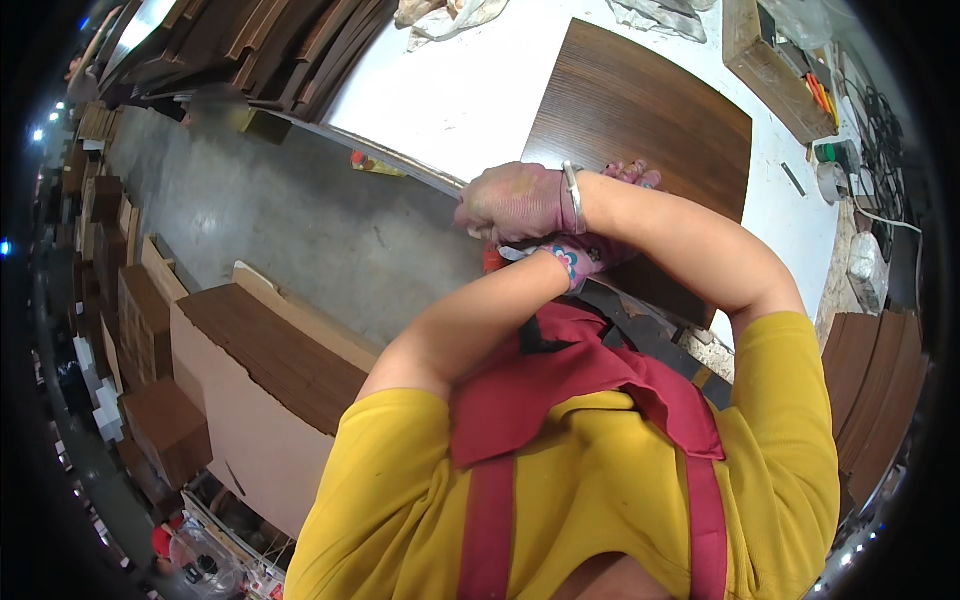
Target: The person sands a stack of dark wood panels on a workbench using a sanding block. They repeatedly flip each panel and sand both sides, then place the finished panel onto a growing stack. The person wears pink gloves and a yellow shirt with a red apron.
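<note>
My forearms cross in front of me, both hands in pinkish, stained work gloves. My right hand (515, 203), with a bracelet at the wrist, is curled closed at the near left corner of a dark brown wood-grain panel (640, 105). A small red piece (491, 257) and a pale bit show just below it; what its fingers hold is hidden. My left hand (632, 174) reaches under the right forearm, its fingertips stretched out on the panel. The panel lies flat on a white tabletop (450, 95).
Stacked brown boards (270, 50) stand at the far left of the table. A wooden tray with tools (785, 80) sits far right, near tangled cables (880, 150). A large stack of brown boards (270, 340) stands at left on the concrete floor (220, 200). More boards (870, 390) are at right.
</note>
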`<state>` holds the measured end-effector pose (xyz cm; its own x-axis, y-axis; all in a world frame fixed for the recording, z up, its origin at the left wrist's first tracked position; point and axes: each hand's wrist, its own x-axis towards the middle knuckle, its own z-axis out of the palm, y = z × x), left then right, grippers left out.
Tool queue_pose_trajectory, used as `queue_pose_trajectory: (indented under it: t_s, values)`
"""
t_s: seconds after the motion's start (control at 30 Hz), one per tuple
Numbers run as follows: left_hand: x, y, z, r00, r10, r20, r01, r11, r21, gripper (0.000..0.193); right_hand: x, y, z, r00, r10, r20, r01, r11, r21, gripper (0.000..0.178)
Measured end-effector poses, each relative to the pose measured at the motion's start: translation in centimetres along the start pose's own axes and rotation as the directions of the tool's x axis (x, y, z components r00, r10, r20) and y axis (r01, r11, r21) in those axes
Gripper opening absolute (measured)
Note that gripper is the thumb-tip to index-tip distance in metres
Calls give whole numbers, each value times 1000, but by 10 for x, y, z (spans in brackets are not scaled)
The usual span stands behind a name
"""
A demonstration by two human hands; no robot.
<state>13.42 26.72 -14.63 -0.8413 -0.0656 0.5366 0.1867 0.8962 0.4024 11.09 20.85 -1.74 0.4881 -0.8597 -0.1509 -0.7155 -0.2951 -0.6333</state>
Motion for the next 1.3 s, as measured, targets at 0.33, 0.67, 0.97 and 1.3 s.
queue_pose_trajectory:
  t_s: [0.33,0.67,0.97,1.3]
  values:
    - [23,21,-43,983,-5,186,-31,981,194,45,-25,67,-53,966,190,-173,-204,977,-65,12]
    - [36,19,-48,782,-116,612,91,993,73,57,-30,92,-29,943,-37,-331,-9,990,-137,12]
    - [30,16,-58,957,-79,280,79,997,11,54,-50,199,-103,789,144,-597,-387,872,-301,34]
    - [30,19,-55,933,-80,351,101,994,-42,60,-88,253,-130,372,607,-702,-474,775,419,33]
